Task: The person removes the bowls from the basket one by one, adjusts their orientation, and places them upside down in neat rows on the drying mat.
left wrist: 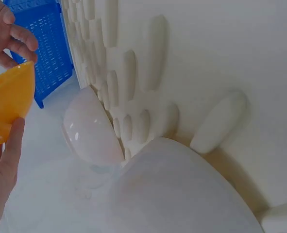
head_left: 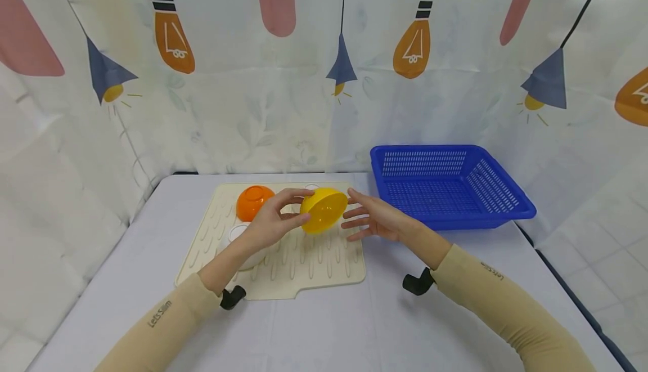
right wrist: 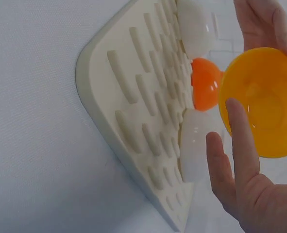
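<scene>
The left hand (head_left: 270, 223) holds a yellow bowl (head_left: 324, 210) up in the air above the mat (head_left: 304, 265), with the thumb over the top of the rim and the fingers curled under its lower edge. The bowl is tilted on its side, so its open mouth faces toward the person and the right; a pinch at the rim is what keeps it at that angle. The right hand (head_left: 372, 220) is open, fingers straight and spread, just beside the bowl on its right. In the right wrist view its fingertips (right wrist: 235, 109) reach the near rim, but whether they touch cannot be told. It looks placed to meet the bowl rather than to grip it.

So the bowl sits between the two hands, gripped by the left and flanked by the right, clear of the mat.

The ribbed mat lies flat on the tabletop (head_left: 324, 327), and its raised ridges probably let upturned dishes drain. An orange bowl (head_left: 254, 201) rests mouth down at its far edge, and white bowls (left wrist: 92, 128) lie mouth down on it too, one partly hidden under the left wrist. A blue basket (head_left: 448, 186) stands on the tabletop to the right of the mat, near the right hand and apart from it.
</scene>
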Demonstrator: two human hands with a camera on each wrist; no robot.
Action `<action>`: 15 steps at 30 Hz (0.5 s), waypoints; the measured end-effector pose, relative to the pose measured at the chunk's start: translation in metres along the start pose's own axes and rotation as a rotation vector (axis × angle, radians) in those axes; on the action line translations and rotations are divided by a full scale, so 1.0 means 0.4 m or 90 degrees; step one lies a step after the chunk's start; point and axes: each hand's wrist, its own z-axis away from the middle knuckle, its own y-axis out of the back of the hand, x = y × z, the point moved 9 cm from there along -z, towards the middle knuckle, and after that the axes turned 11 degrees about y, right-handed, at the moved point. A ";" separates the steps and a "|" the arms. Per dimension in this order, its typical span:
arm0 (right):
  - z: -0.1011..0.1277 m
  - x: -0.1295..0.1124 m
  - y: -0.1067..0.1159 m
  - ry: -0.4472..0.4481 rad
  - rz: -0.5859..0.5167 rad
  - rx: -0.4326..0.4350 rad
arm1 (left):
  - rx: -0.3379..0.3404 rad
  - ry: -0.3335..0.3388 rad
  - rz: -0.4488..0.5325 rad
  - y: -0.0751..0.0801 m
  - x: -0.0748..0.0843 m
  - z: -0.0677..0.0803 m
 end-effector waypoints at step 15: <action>0.000 0.019 0.009 -0.022 -0.026 0.006 | 0.034 -0.246 -0.227 -0.041 0.065 0.037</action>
